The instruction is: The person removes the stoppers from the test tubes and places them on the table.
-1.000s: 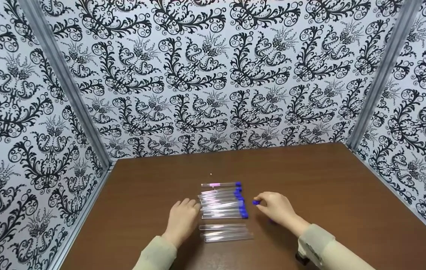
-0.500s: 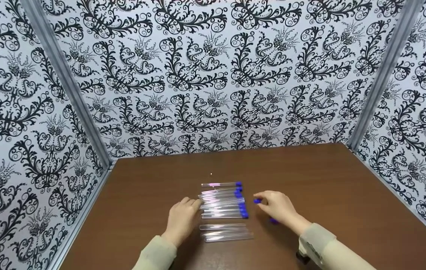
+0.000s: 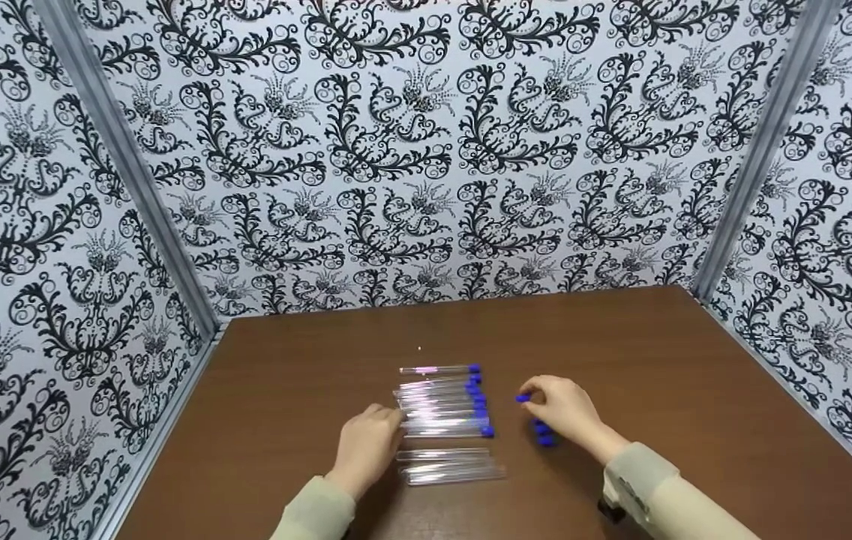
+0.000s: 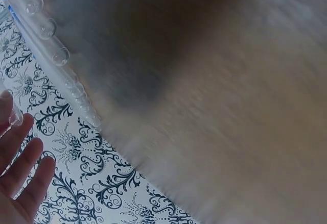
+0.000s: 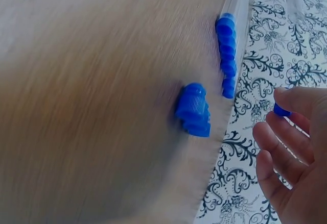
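Observation:
My left hand [image 3: 366, 442], at the left ends of the tubes, pinches the rounded end of a clear test tube [image 4: 16, 117] between thumb and fingers. Part of this tube, uncapped and raised, shows at the top of the right wrist view. In my right hand [image 3: 565, 409], thumb and forefinger pinch a small blue cap [image 5: 281, 110], apart from the tube. Between the hands lies a row of test tubes with blue caps [image 3: 484, 432] pointing right. Several uncapped tubes [image 3: 452, 474] lie nearer to me.
A small cluster of loose blue caps [image 5: 193, 109] sits on the brown table [image 3: 306, 352], below my right hand. Patterned black-and-white panels [image 3: 411, 150] with grey metal posts [image 3: 756, 150] enclose the table at the back and sides.
My right hand has drawn slightly right and back with the blue cap, uncovering more of the loose caps. My left hand has shifted only slightly and keeps its grip on the test tube.

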A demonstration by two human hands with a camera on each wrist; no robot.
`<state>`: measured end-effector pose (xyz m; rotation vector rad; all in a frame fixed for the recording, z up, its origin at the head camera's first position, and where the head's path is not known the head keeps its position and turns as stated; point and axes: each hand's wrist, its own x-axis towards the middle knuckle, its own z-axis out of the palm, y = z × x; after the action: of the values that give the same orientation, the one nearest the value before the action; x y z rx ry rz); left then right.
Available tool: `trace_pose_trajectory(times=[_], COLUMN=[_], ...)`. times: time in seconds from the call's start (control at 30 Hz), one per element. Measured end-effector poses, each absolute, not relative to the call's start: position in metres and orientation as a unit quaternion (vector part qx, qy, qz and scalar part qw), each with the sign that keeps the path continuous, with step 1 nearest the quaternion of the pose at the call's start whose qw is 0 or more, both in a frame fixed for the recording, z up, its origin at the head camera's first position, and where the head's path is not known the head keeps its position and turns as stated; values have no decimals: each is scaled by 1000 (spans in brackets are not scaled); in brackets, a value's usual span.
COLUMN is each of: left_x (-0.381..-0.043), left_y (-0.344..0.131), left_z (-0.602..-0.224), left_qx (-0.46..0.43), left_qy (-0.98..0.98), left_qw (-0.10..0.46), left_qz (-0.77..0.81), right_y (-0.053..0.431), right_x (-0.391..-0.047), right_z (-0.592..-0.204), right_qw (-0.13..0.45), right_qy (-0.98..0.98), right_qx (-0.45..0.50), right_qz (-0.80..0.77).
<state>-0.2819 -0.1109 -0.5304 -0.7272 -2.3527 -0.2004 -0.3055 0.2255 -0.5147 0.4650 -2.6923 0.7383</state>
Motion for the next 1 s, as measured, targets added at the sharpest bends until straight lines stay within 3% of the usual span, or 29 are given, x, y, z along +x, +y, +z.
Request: trace_pose_trajectory(times=[1.0], left_x=[-281], left_y=[-106], left_z=[-543], left_qx=[-262], left_qy=[-927], left_qw=[266], left_qz=[-42], right_y=[247], right_x=[-323], right_z=[-530], right_qw=[64], right_qy=[-933], right_qx=[112], right_qz=[336])
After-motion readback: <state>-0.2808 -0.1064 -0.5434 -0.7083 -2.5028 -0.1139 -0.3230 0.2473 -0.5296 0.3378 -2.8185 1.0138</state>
